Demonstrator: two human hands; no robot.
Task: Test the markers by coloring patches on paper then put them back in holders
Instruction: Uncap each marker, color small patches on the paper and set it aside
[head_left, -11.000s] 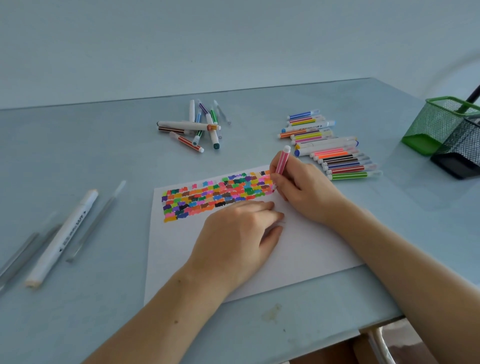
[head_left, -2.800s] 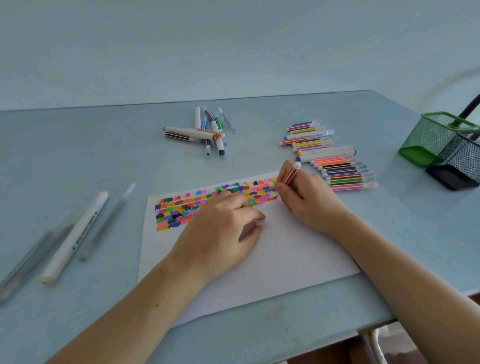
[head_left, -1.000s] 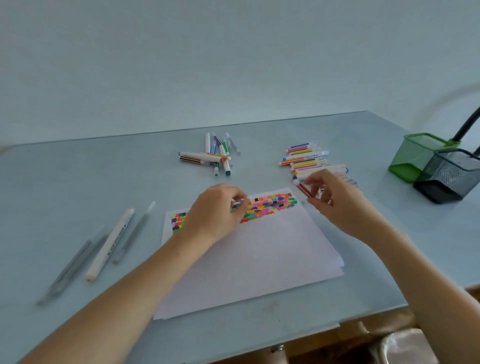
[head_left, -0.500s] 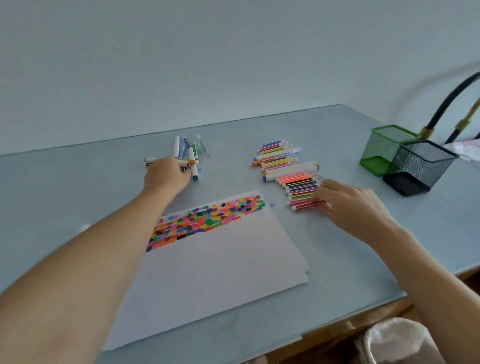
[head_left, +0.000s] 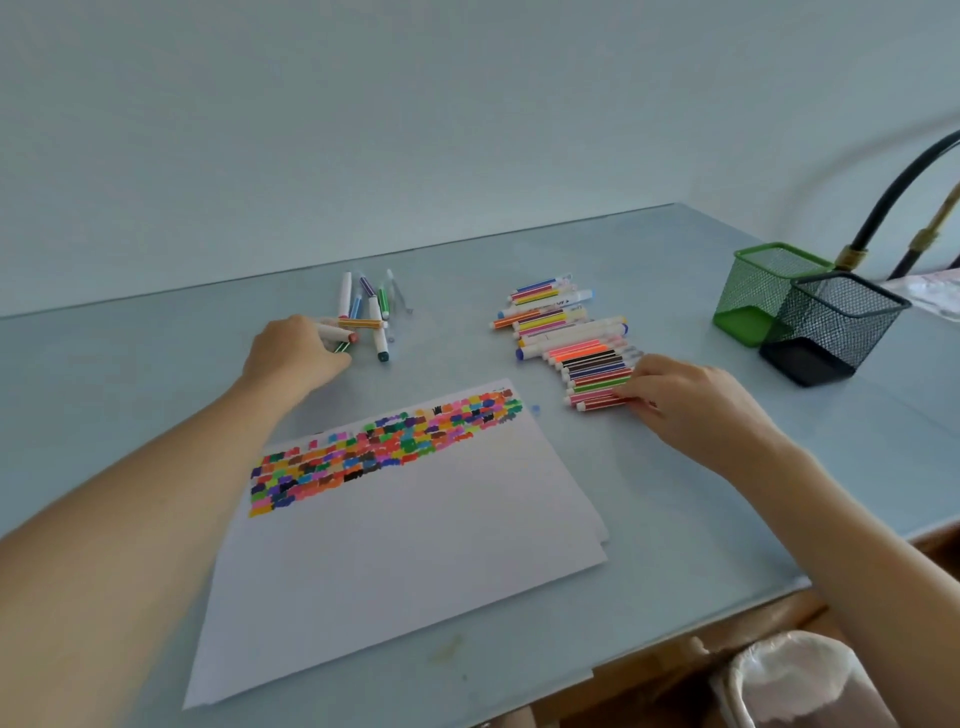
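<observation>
Since a moment ago, the left hand (head_left: 296, 351) has closed on a marker in the loose pile, while the right hand (head_left: 685, 397) has stayed at the near end of the marker row.

A pale blue table (head_left: 130, 374) fills the view. On it lies the sheet of paper (head_left: 395, 545), the landmark here, with a band of small coloured patches (head_left: 384, 447) across its far edge.

Beyond the paper's far right corner, the row of markers (head_left: 566, 332) lies side by side, running away from the paper. The right hand's curled fingers rest on the nearest markers in the row (whether they actually pinch one, I cannot tell).

Beyond the paper's far left corner sits the loose pile of markers (head_left: 371, 312). The left hand grips a green-striped marker (head_left: 343, 346) at the pile's near edge, fingers curled round it.

Well to the right of the paper stand two mesh holders, touching: a green holder (head_left: 763, 291) farther away and a black holder (head_left: 831, 327) nearer.
</observation>
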